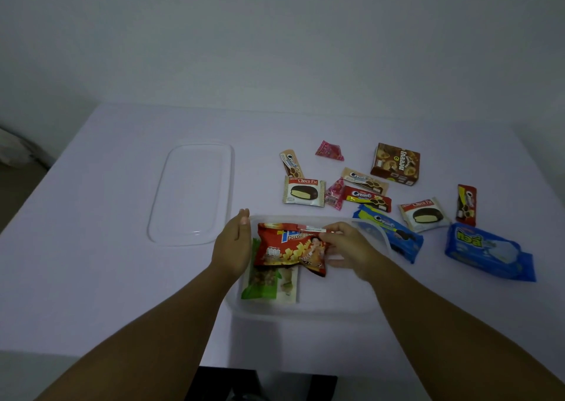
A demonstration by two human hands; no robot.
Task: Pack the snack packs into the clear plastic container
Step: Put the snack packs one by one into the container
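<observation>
Sat low in the middle of the frame: clear plastic container [305,309], open on the table [107,293]. Held over its left half: red potato snack bag [289,247], pinched at its right edge by the right hand [348,247], that grip closed on the bag. Stood against the bag's left edge: left hand [234,247], fingers straight and together, flat, its grip around nothing. Lay on the container floor beneath the red bag: green snack pack [263,284].

Rested left of centre, flat and apart from the container: clear lid [192,192].

Scattered above and right of the container: left Choco Pie pack [304,191], right Choco Pie pack [423,214], brown cookie box [395,163], upper pink triangular pack [329,150], lower pink pack [334,197], tan cream-cookie pack [292,163], second tan pack [365,180], red cream-cookie pack [368,198], dark red pack [467,204] near the right edge. Touched the container's upper right corner: blue cream-cookie pack [391,232]. Lay farthest right: large blue pack [489,251].
</observation>
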